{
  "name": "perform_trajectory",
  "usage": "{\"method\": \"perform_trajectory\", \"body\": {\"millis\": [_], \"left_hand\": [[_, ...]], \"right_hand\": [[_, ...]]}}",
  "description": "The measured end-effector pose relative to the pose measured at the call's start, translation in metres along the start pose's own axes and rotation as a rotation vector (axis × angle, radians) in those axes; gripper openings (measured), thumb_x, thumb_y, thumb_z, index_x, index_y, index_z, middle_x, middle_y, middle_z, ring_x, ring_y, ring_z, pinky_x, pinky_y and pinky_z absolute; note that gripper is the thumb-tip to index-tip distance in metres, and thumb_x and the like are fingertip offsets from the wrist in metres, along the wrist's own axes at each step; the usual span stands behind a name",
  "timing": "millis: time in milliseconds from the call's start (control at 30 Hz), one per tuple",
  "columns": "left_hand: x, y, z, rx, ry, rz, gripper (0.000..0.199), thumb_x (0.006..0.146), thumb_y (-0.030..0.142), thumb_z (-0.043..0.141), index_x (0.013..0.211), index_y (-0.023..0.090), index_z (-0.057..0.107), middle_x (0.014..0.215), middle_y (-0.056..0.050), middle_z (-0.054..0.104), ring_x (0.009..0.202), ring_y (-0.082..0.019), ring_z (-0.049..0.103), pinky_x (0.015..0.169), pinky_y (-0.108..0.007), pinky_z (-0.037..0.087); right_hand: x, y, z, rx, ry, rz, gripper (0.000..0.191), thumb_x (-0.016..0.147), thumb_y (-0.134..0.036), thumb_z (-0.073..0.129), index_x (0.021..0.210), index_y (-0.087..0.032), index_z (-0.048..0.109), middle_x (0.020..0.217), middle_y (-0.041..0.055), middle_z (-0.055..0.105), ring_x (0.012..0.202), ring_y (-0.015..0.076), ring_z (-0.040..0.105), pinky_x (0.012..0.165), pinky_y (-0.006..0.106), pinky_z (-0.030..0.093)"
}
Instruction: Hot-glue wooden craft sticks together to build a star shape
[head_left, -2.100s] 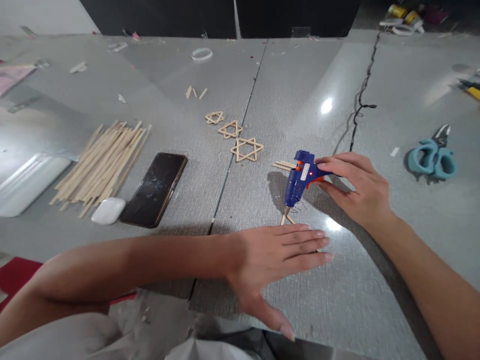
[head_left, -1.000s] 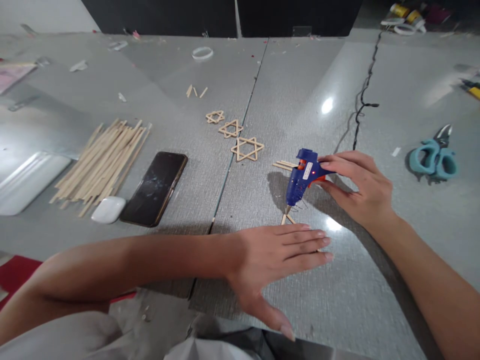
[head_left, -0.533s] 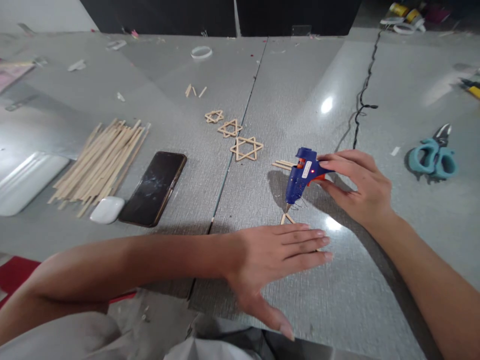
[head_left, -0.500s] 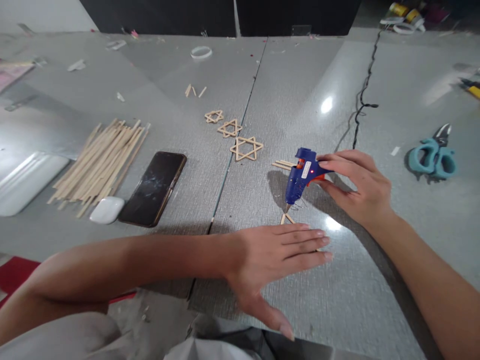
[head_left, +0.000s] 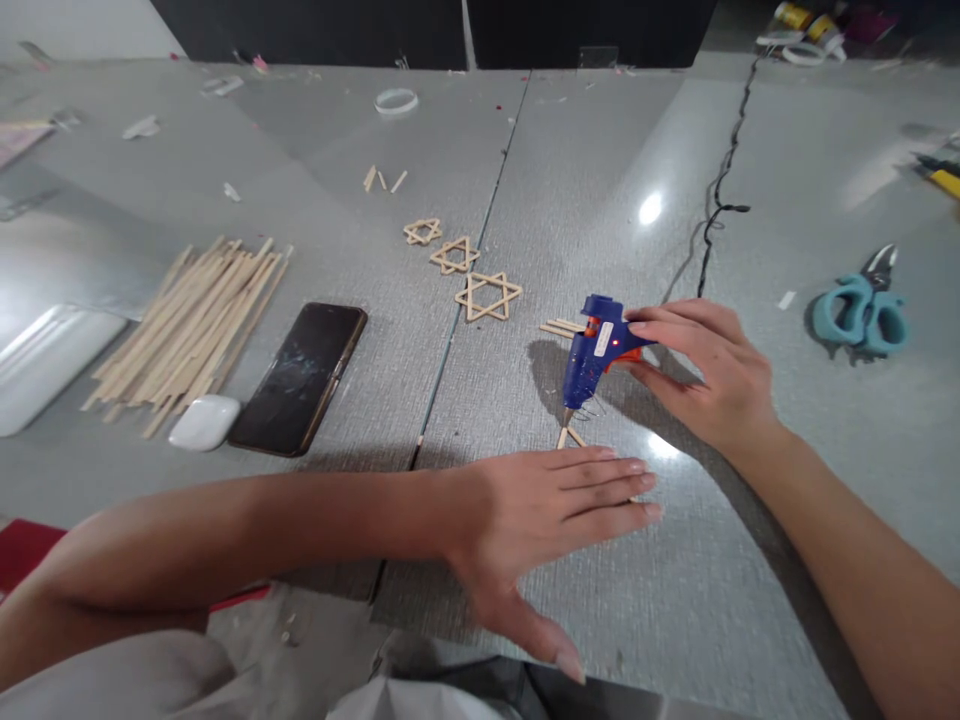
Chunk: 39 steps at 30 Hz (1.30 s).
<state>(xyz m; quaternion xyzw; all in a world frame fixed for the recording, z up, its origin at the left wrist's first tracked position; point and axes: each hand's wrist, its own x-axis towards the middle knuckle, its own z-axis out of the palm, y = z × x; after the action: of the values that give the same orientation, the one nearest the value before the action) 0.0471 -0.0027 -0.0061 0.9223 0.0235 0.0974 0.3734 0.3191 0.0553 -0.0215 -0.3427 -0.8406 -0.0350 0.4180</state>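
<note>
My right hand (head_left: 709, 375) grips a blue hot glue gun (head_left: 589, 355) by its handle, nozzle pointing down. The nozzle tip is at the peak where two thin wooden sticks (head_left: 574, 437) meet. My left hand (head_left: 555, 510) lies flat over those sticks, fingers stretched out and thumb spread, covering most of them. A small stick end shows by its fingertips. Behind the glue gun lie a few short wooden sticks (head_left: 559, 327). Farther back, three six-pointed stick stars of different sizes sit in a row, the largest star (head_left: 489, 297) nearest me.
Left of my hands are a dark phone (head_left: 300, 380), a white rounded case (head_left: 204, 423) and a pile of wooden sticks (head_left: 191, 330). Teal-handled cutters (head_left: 862, 310) lie at right. A black cable (head_left: 724, 190) runs toward the back. Short stick offcuts (head_left: 384, 180) lie beyond the stars.
The whole view has shifted slightly, so things appear a little farther left. Both hands keep their pose, and the glue gun's nozzle stays at the stick joint.
</note>
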Motion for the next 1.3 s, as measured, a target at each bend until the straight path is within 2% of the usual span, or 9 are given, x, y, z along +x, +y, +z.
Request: {"method": "perform_trajectory", "body": {"millis": [267, 800, 1133, 1300], "left_hand": [[-0.0003, 0.0006, 0.0027, -0.007, 0.045, 0.007, 0.102, 0.100, 0.069, 0.054, 0.168, -0.004, 0.034, 0.177, -0.027, 0.030, 0.167, -0.037, 0.026, 0.139, -0.053, 0.022], [-0.0001, 0.0003, 0.0005, -0.004, 0.040, 0.024, 0.103, 0.100, 0.069, 0.055, 0.166, -0.008, 0.035, 0.176, -0.028, 0.029, 0.168, -0.036, 0.023, 0.140, -0.050, 0.017], [-0.0004, -0.0007, 0.0048, 0.012, 0.062, 0.039, 0.101, 0.101, 0.068, 0.054, 0.165, -0.009, 0.036, 0.175, -0.030, 0.031, 0.167, -0.036, 0.025, 0.139, -0.052, 0.018], [-0.0013, -0.0013, 0.0054, -0.006, 0.053, 0.015, 0.101, 0.101, 0.070, 0.053, 0.168, -0.004, 0.035, 0.176, -0.027, 0.031, 0.167, -0.038, 0.027, 0.139, -0.055, 0.021]], "right_hand": [[-0.0008, 0.0005, -0.0005, -0.015, 0.004, 0.023, 0.044, 0.101, -0.014, 0.075, 0.138, -0.036, 0.065, 0.128, 0.0021, 0.078, 0.116, 0.0294, 0.075, 0.101, 0.052, 0.060], [0.0006, -0.0012, 0.0002, -0.032, 0.008, 0.025, 0.042, 0.101, -0.013, 0.074, 0.136, -0.034, 0.066, 0.129, 0.0032, 0.079, 0.116, 0.0299, 0.075, 0.102, 0.052, 0.060], [0.0019, -0.0008, 0.0016, 0.009, 0.015, -0.038, 0.045, 0.101, -0.010, 0.075, 0.140, -0.031, 0.065, 0.131, 0.0049, 0.078, 0.117, 0.0291, 0.074, 0.104, 0.051, 0.058], [0.0020, -0.0010, 0.0016, 0.011, 0.016, -0.033, 0.043, 0.102, -0.013, 0.075, 0.140, -0.031, 0.064, 0.131, 0.0052, 0.077, 0.118, 0.0292, 0.074, 0.104, 0.051, 0.058]]}}
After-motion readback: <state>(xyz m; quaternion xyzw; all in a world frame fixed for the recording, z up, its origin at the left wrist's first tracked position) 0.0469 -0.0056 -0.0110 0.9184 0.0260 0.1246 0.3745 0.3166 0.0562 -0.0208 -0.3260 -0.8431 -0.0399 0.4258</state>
